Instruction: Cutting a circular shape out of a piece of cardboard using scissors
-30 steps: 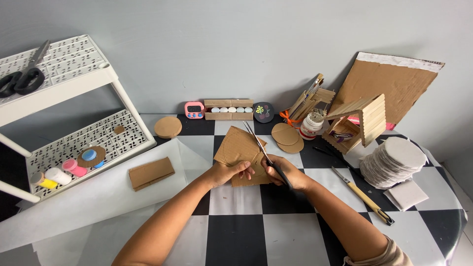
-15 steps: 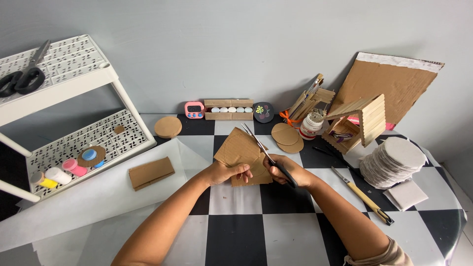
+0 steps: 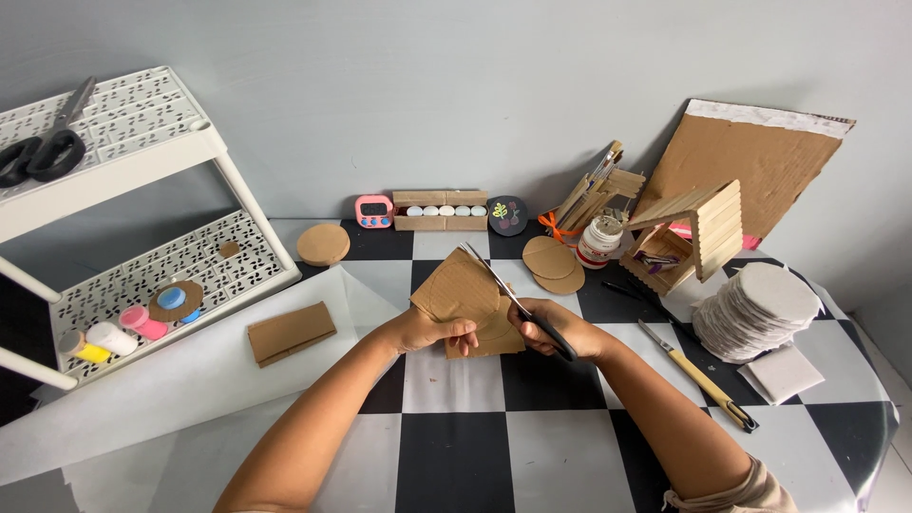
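We see a flat piece of brown cardboard [image 3: 463,299] held up just above the checkered black-and-white table [image 3: 532,446], near the middle of the view. The left hand [image 3: 426,332] is closed on the piece's lower left edge, thumb on top and fingers curled under it. The right hand [image 3: 549,331] is wrapped through the dark handles of a pair of scissors [image 3: 518,304], whose blades lie across the cardboard's right part with the tips pointing up and left; we cannot tell how far apart the blades stand.

Just beyond the piece lie two cardboard discs [image 3: 553,261] that overlap, and a third disc [image 3: 323,244] sits to the left, near a pink timer [image 3: 374,211]. A small white jar [image 3: 598,240] and a little house of wooden sticks [image 3: 689,233] stand to the right, with a stack of white round pads [image 3: 757,309] beside them and a craft knife [image 3: 698,375] lying on the table close to the right forearm. To the left a folded cardboard strip [image 3: 291,332] rests on a translucent sheet [image 3: 190,380], next to a white perforated rack [image 3: 142,218] that carries another pair of scissors [image 3: 43,142] on top
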